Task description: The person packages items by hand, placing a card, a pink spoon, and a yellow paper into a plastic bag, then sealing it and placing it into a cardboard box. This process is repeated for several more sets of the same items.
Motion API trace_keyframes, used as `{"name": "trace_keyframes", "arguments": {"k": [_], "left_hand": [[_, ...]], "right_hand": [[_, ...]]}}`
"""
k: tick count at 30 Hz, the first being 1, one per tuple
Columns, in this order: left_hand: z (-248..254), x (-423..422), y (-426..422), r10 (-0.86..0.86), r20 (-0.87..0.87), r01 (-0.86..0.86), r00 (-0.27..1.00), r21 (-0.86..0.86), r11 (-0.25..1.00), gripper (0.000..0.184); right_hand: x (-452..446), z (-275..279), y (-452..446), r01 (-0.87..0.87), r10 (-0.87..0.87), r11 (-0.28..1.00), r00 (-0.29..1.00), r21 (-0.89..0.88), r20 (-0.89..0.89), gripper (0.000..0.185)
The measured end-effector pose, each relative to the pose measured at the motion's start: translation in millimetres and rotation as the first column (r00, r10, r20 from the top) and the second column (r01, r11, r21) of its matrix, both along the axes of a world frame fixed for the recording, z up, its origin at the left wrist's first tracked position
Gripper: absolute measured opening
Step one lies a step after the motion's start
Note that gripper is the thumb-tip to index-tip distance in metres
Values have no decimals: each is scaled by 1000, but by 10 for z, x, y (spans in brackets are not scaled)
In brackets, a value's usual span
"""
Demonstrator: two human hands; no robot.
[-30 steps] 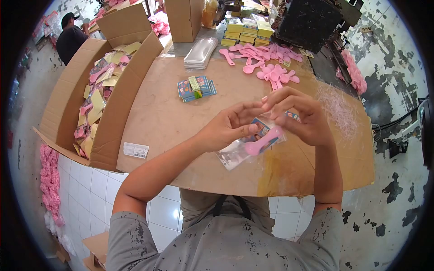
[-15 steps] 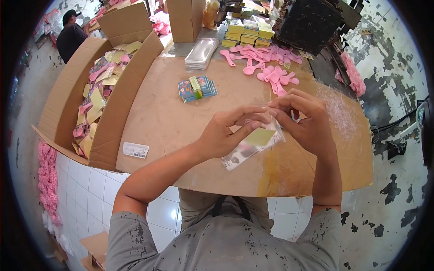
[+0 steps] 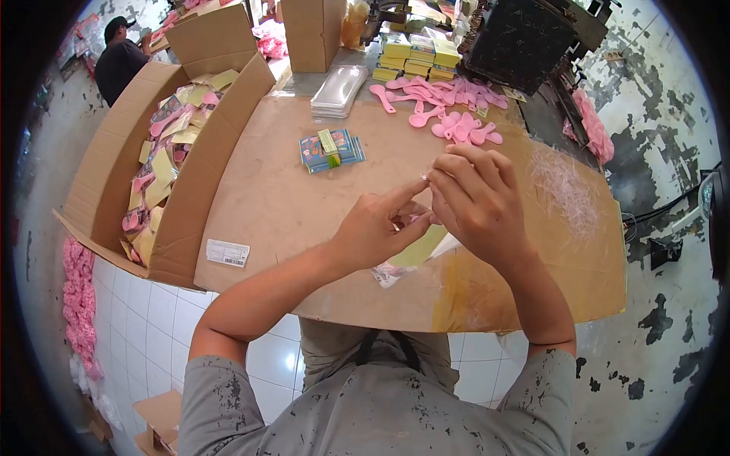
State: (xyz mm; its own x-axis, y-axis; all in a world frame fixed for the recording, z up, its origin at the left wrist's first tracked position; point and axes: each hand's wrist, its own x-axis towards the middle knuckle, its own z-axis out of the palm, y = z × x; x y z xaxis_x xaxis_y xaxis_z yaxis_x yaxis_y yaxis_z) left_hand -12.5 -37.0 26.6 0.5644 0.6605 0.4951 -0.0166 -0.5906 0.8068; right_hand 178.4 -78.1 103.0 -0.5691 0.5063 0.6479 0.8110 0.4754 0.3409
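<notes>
Clear bag with yellowish card pinched under half-curled fingers of left hand, prob for steadiness. Right hand's fingertips bunched by left index; hold can't be made out. Pink spoons piled beyond fingers, likely for easy reach.

A long brown cardboard box holding flat pink-and-yellow packets stands along the left edge of the brown cardboard worktop. Toward the far edge, clear rectangular plastic sleeves lie left of pink plastic spoons, yellow card stacks behind; a flat clear plastic bag is toward the near edge.
</notes>
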Motion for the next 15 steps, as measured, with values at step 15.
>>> {"name": "trace_keyframes", "arguments": {"k": [15], "left_hand": [[79, 18, 168, -212, 216, 297, 953, -525, 797, 46]], "right_hand": [[2217, 180, -321, -679, -518, 513, 242, -525, -820, 11]]}}
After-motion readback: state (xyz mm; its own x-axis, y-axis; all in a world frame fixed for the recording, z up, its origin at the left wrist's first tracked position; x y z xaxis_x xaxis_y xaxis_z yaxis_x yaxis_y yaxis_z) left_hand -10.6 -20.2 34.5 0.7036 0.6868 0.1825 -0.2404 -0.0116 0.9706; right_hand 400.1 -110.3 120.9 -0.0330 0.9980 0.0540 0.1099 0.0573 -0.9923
